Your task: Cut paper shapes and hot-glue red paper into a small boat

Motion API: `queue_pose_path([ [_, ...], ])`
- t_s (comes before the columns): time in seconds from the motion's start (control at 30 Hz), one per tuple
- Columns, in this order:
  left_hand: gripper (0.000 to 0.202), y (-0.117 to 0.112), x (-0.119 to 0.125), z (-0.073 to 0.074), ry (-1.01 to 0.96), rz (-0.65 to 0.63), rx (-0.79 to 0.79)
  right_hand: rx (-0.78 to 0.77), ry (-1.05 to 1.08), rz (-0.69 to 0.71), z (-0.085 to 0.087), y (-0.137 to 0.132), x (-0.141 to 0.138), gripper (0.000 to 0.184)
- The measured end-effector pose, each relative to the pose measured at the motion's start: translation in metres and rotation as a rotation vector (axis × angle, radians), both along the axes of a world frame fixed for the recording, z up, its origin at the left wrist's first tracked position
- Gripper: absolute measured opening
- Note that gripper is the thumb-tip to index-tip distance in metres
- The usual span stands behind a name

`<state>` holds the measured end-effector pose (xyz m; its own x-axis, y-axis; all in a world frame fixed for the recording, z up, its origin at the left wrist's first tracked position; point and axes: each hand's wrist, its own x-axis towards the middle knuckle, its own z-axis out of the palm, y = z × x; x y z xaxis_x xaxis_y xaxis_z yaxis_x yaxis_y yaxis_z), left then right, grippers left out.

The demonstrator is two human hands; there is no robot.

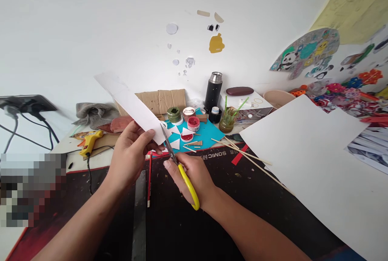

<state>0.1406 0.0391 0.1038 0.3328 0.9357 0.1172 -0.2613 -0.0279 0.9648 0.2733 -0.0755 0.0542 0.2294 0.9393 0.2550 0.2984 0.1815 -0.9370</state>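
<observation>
My left hand (133,148) pinches a long strip of white paper (130,105) near its lower end, and the strip slants up to the left. Yellow-handled scissors (189,186) are gripped in my right hand (194,176), with thumb and fingers closed round the handles. Their blades (167,142) point up and meet the strip's lower right end; whether they are cutting into it I cannot tell. Beneath my hands, a red pencil (149,180) and a metal ruler (139,212) lie on the black desk mat (182,228).
Paint jars (174,115) and white paper scraps stand on blue paper (209,131) behind my hands. A black thermos (214,93) is against the wall. To the left lies a corded yellow glue gun (90,142). Thin wooden sticks (257,164) and large white sheets (327,164) are right.
</observation>
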Motion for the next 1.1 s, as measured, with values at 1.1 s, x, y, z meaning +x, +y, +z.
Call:
queue_pose_path([
  [1.1,0.029,0.019,-0.013,0.012,0.060,0.055,0.075,-0.100,0.005,0.060,-0.007,-0.003,-0.001,0.039],
])
